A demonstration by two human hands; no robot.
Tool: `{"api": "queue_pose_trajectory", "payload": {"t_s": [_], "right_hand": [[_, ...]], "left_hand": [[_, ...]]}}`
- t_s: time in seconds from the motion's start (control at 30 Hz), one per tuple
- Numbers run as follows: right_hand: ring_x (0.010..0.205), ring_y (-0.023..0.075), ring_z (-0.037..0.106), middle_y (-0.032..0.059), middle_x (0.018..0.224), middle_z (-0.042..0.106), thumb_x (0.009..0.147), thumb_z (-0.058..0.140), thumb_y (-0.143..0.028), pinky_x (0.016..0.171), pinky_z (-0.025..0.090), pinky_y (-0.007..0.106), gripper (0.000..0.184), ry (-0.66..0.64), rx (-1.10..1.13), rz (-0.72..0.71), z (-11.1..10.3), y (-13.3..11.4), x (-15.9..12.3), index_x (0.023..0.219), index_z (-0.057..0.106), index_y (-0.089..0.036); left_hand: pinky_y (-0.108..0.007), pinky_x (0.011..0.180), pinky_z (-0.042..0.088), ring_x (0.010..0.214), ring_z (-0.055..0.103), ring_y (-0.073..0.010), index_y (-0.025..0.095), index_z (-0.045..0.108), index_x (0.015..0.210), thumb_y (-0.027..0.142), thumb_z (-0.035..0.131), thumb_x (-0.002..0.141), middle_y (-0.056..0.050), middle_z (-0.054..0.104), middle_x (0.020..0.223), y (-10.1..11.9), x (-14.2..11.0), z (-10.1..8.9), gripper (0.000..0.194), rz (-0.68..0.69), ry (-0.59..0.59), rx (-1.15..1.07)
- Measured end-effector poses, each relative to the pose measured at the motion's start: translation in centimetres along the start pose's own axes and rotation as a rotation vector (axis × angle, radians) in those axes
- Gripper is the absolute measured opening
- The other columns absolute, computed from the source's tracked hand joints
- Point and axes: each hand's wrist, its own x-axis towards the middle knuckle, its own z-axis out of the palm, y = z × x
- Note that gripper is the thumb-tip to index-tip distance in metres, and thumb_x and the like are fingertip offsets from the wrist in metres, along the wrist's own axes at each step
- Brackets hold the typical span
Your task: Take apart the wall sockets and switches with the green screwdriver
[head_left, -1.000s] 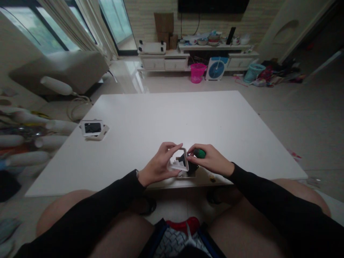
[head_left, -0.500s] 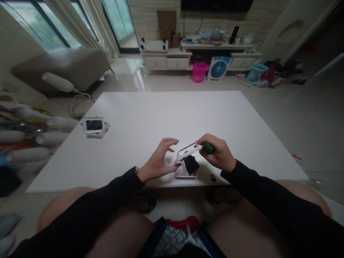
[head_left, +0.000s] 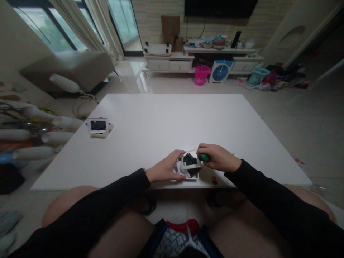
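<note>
A white rectangular frame [head_left: 189, 167] is held low over a small white open box [head_left: 191, 179] near the table's front edge. Black pieces [head_left: 194, 172] show inside the box and through the frame's opening. My left hand [head_left: 169, 166] curves round the left side, fingers at the frame's far edge and thumb down by the box. My right hand [head_left: 218, 157] is closed round a green and black handle [head_left: 204, 157], which looks like a screwdriver's, and its fingers also meet the frame's right edge. A thin dark tip pokes out past that hand.
The white table [head_left: 172, 118] carries another white frame with a black panel [head_left: 98, 125] on a white box at the left. A small brown object [head_left: 214, 180] lies by the front edge, right of the box. White cylindrical pieces [head_left: 33, 153] crowd the left side beyond the table.
The white frame has come down from a tilted pose to a flatter one over the box. My left hand has closed in on it; my right hand has lowered slightly with the handle.
</note>
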Motion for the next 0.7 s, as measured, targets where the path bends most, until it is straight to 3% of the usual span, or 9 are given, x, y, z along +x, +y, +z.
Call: {"api": "queue_pose_trajectory", "payload": {"t_s": [0.1, 0.33, 0.5, 0.7], "right_hand": [[0.078, 0.0176, 0.056, 0.0030, 0.086, 0.062, 0.075, 0.055, -0.004, 0.071, 0.036, 0.028, 0.019, -0.064, 0.004, 0.009, -0.34, 0.02, -0.26, 0.083, 0.059, -0.021], [0.077, 0.0171, 0.055, 0.0048, 0.092, 0.065, 0.082, 0.058, -0.009, 0.069, 0.031, 0.029, 0.013, -0.064, -0.120, 0.089, -0.17, -0.13, -0.41, 0.088, 0.060, -0.021], [0.075, 0.0163, 0.054, 0.0048, 0.092, 0.066, 0.085, 0.058, -0.010, 0.067, 0.028, 0.029, 0.011, -0.102, -0.173, 0.114, -0.05, -0.23, -0.39, 0.089, 0.061, -0.020], [0.075, 0.0163, 0.055, 0.0049, 0.092, 0.067, 0.086, 0.058, -0.011, 0.067, 0.029, 0.029, 0.011, -0.118, -0.168, 0.113, -0.07, -0.48, -0.44, 0.090, 0.062, -0.020]], "left_hand": [[-0.058, 0.115, 0.046, 0.135, 0.053, -0.0326, 0.024, 0.044, 0.148, 0.040, 0.088, 0.078, -0.015, 0.053, 0.142, -0.24, 0.03, 0.19, 0.085, 0.040, -0.008, 0.011], [-0.063, 0.122, 0.038, 0.146, 0.044, -0.0366, 0.026, 0.034, 0.156, 0.037, 0.090, 0.074, -0.018, 0.044, 0.153, -0.66, -0.11, 0.65, 0.100, 0.056, -0.021, 0.034], [-0.058, 0.117, 0.044, 0.137, 0.051, -0.0333, 0.024, 0.036, 0.151, 0.032, 0.089, 0.076, -0.015, 0.050, 0.146, -0.36, -0.09, 0.57, 0.093, 0.065, -0.021, 0.025], [-0.053, 0.111, 0.051, 0.127, 0.054, -0.0300, 0.025, 0.050, 0.138, 0.030, 0.087, 0.076, -0.012, 0.051, 0.136, -0.09, -0.06, 0.40, 0.073, 0.041, -0.056, 0.033]]}}
